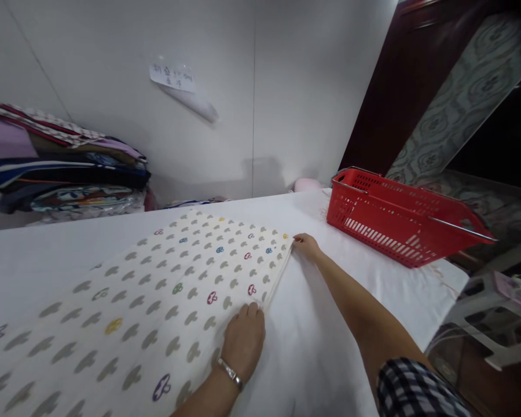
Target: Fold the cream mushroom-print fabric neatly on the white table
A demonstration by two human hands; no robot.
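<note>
A cream cloth printed with grey, red, blue, green, yellow and purple mushrooms lies spread over the white tabletop, folded in layers along its right edge. At its far right corner my right hand pinches the fabric between thumb and fingers, arm stretched out. Nearer to me, my left hand rests on the same right edge, fingers curled down and closed on it. The left fingertips are partly hidden. A silver bracelet circles my left wrist.
A red plastic basket with metal handles stands at the table's back right. Folded clothes are piled at the far left. A paper note hangs on the white wall. To the right, below the table, is a pale stool.
</note>
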